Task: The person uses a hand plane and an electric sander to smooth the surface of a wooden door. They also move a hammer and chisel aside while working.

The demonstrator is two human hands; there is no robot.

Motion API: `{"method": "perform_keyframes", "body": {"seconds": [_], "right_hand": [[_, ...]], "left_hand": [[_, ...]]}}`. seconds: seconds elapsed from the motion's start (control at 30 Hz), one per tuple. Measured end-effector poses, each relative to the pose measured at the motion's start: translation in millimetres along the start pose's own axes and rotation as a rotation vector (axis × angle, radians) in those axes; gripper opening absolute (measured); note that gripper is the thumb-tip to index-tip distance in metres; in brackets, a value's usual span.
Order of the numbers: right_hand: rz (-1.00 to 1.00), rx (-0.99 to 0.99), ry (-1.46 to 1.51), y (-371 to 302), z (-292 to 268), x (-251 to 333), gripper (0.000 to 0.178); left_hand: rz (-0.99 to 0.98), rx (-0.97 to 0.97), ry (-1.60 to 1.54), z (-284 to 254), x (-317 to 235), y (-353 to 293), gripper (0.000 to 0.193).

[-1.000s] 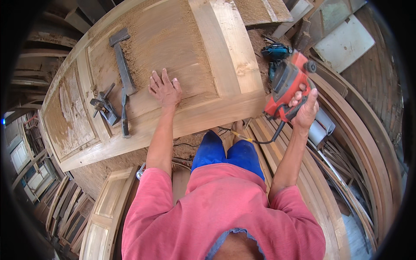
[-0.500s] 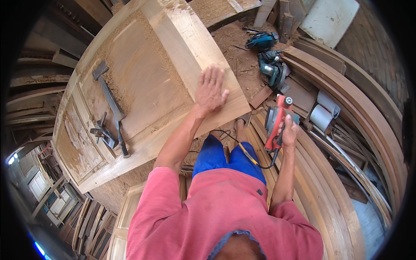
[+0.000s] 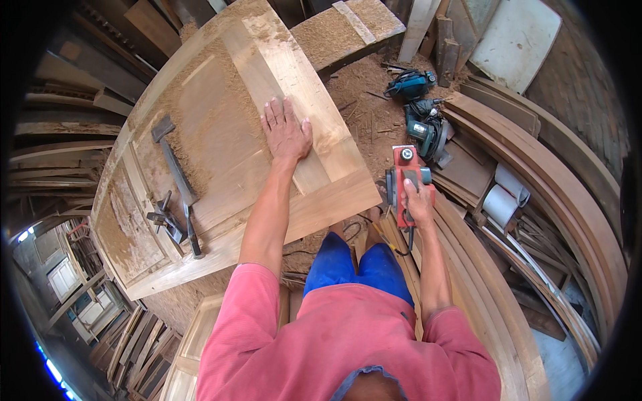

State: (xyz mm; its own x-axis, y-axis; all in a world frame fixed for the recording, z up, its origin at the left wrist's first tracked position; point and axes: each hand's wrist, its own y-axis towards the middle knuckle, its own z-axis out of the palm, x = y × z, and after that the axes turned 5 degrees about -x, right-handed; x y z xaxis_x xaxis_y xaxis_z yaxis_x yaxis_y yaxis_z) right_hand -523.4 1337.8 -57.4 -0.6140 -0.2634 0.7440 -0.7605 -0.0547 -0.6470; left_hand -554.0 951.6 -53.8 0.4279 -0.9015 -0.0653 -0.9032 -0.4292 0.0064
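My left hand [image 3: 286,131] lies flat with fingers spread on the pale frame of a wooden panel door [image 3: 338,184], near its right end. In my right hand [image 3: 418,202] is a red electric hand planer [image 3: 405,175], gripped by its handle and held just off the door's right corner. A black and yellow cord [image 3: 394,246] trails from the planer. Sawdust and shavings cover much of the door. On its left part lie a hammer-like tool with a long handle [image 3: 175,160], a wooden hand plane [image 3: 166,219] and a chisel [image 3: 192,234].
Teal power tools [image 3: 428,127] sit among shavings on the floor beyond the planer. Long curved-looking boards [image 3: 535,167] are stacked at the right, near a roll of grey sheet [image 3: 500,202]. A sawdust-covered board [image 3: 348,37] stands behind the door. More lumber [image 3: 63,160] is piled at left.
My left hand has slid leftward and slightly away across the door frame. My right hand has brought the planer left, closer to the door's corner, and turned it more upright in view.
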Motion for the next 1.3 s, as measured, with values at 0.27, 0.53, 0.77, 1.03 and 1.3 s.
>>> {"method": "perform_keyframes", "body": {"seconds": [0.27,0.53,0.77,1.03,1.3], "right_hand": [[0.034,0.093,-0.281,102,38,-38,0.048],[0.07,0.148,-0.25,231,79,-130,0.042],[0.16,0.194,-0.227,312,121,-179,0.051],[0.156,0.25,-0.28,392,125,-256,0.043],[-0.013,0.382,-0.405,425,103,-332,0.042]], "left_hand": [[0.01,-0.008,-0.004,-1,4,11,0.086],[0.115,-0.09,-0.002,12,31,79,0.087],[0.224,-0.094,0.098,14,51,105,0.091],[0.309,-0.052,0.086,14,54,111,0.086],[0.421,-0.049,-0.016,10,50,114,0.078]]}}
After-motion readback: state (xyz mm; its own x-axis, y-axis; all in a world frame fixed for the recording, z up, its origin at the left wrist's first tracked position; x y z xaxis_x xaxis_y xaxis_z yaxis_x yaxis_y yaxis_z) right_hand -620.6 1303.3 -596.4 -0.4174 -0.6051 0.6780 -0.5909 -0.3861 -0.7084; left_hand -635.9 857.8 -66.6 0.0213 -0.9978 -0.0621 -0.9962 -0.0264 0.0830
